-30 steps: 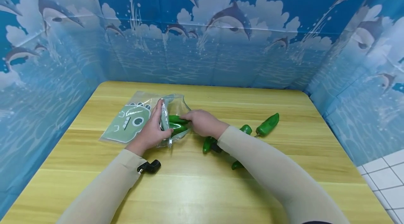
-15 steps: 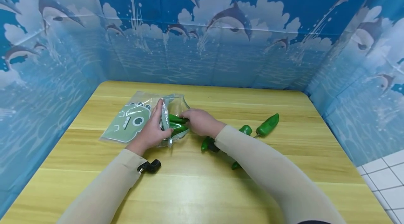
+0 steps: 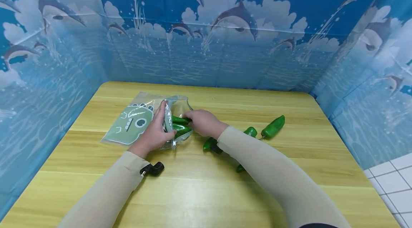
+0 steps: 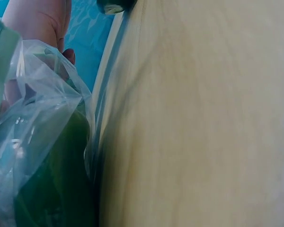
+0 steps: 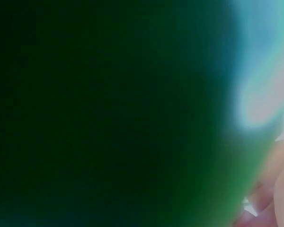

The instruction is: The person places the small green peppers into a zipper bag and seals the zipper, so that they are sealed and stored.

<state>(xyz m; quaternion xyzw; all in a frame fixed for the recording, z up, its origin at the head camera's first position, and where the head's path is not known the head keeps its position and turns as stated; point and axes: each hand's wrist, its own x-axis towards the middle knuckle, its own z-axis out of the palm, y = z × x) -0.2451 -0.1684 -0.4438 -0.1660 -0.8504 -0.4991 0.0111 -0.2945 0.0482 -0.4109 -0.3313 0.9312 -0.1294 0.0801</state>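
A clear zip bag (image 3: 130, 126) printed with a green cartoon face lies on the table, its mouth facing right. My left hand (image 3: 153, 132) grips the bag at its mouth, thumb toward the near side and fingers toward the far side. Inside the mouth, a glossy green pepper (image 3: 181, 129) shows through the plastic, also in the left wrist view as a green pepper (image 4: 61, 175). My right hand (image 3: 204, 122) pinches another green pepper (image 3: 180, 119) at the opening; its fingertips are partly hidden. Dark blurred green (image 5: 109, 118) fills most of the right wrist view.
Under my right wrist lies a green pepper (image 3: 209, 144), against the black wrist camera. More peppers lie right of it: one whole pepper (image 3: 273, 127), one pepper (image 3: 250, 132) partly behind the sleeve, and a pepper tip (image 3: 240, 168). A dolphin-print curtain (image 3: 206, 60) borders the wooden table (image 3: 193, 192).
My right hand has shifted slightly left and away from me at the bag's mouth. The pepper under the right wrist has moved a little left. My left hand and the bag stay in place.
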